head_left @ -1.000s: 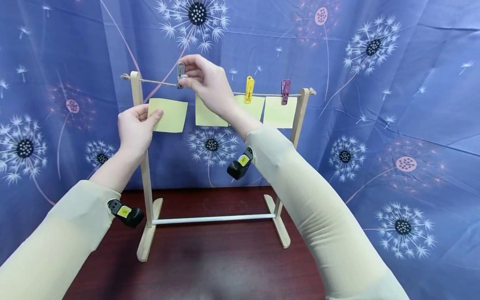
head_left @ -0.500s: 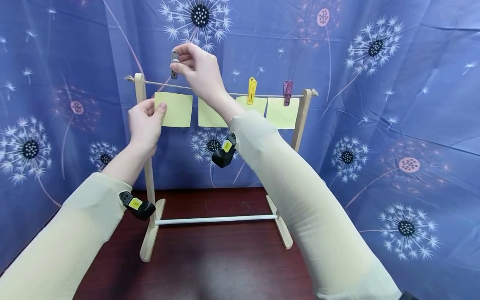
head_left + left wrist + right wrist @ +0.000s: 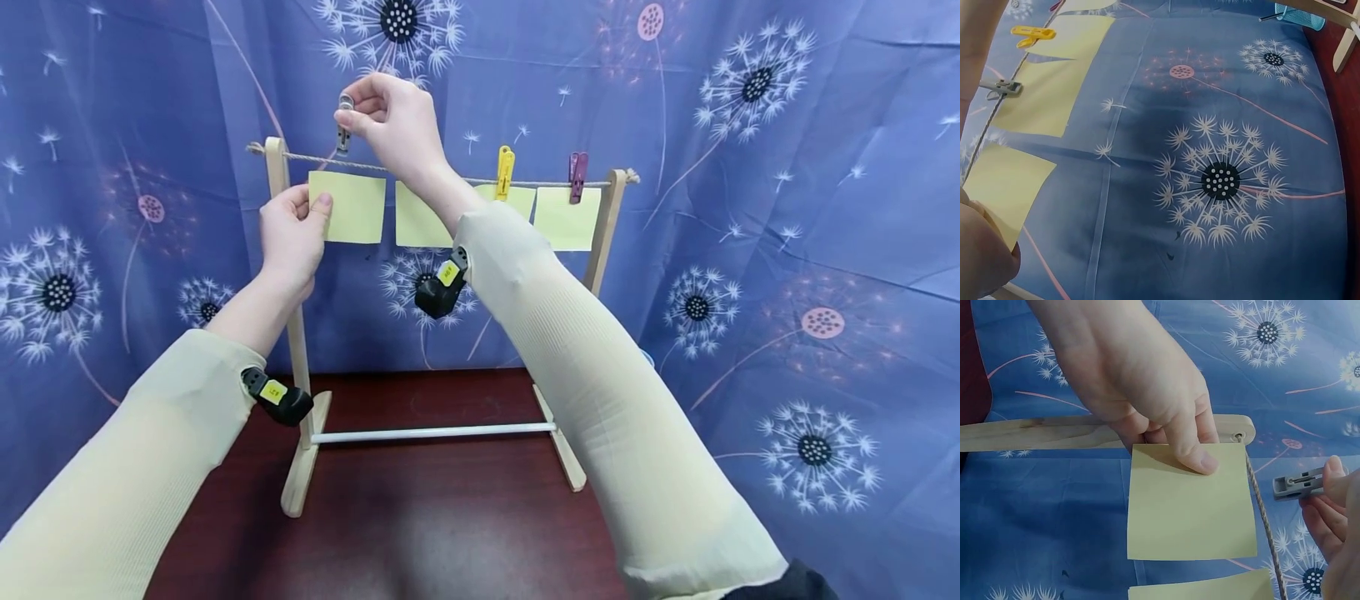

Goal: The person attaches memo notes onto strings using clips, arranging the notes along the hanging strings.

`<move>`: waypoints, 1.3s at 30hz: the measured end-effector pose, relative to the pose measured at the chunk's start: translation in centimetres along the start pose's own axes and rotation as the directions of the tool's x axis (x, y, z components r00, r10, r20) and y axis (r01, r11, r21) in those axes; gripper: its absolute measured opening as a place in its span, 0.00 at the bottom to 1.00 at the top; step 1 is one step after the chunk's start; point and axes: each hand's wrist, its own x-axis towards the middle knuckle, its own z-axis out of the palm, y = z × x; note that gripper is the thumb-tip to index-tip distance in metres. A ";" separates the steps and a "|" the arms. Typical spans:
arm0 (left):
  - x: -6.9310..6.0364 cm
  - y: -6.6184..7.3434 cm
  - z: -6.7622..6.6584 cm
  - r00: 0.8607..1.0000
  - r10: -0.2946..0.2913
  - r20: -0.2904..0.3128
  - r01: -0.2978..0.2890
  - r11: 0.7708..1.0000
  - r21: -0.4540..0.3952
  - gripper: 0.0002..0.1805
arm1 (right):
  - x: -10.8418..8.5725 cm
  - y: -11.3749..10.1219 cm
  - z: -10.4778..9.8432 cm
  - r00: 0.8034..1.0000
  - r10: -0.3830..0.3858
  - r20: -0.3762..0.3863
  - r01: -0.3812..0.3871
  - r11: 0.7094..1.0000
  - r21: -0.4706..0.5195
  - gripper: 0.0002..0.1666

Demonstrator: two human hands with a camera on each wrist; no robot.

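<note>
My left hand [image 3: 288, 233] pinches the left edge of a pale yellow square of paper [image 3: 356, 208], thumb in front. The paper's top edge lies a little below the rope [image 3: 307, 157] in the head view. My right hand [image 3: 401, 125] pinches a grey clothespin [image 3: 1297, 484] between thumb and fingers, just above the rope and the paper, apart from both. In the left wrist view, another grey clothespin [image 3: 1007, 87] sits on the rope at the neighbouring paper [image 3: 1041, 97]; my right arm partly hides that paper in the head view.
A yellow clothespin [image 3: 505, 173] and a purple clothespin [image 3: 577, 177] hold more papers further right on the rope. The rope runs between two wooden posts [image 3: 297, 350], joined low by a white bar [image 3: 435, 433] above a dark red table [image 3: 420, 517]. A blue dandelion-patterned curtain [image 3: 750, 208] hangs behind.
Both hands have risen in the head view. My left hand has brought the paper up and right, nearer the rope. My right hand has lifted the grey clothespin slightly left, off the rope line.
</note>
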 end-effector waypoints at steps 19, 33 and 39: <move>-0.1 -0.2 0.2 1.000 -0.024 -0.011 0.025 0.998 0.053 0.19 | 0.1 0.4 0.1 0.997 0.080 0.021 -0.077 0.991 -0.105 0.08; -0.2 -0.7 0.1 0.999 -0.037 -0.021 0.039 0.993 0.108 0.20 | -0.1 0.8 1.0 0.989 0.120 0.088 -0.105 0.982 -0.157 0.09; -0.3 -0.7 0.1 0.999 -0.029 -0.014 0.030 0.991 0.130 0.20 | -0.2 0.7 1.0 0.985 0.127 0.117 -0.104 0.977 -0.185 0.10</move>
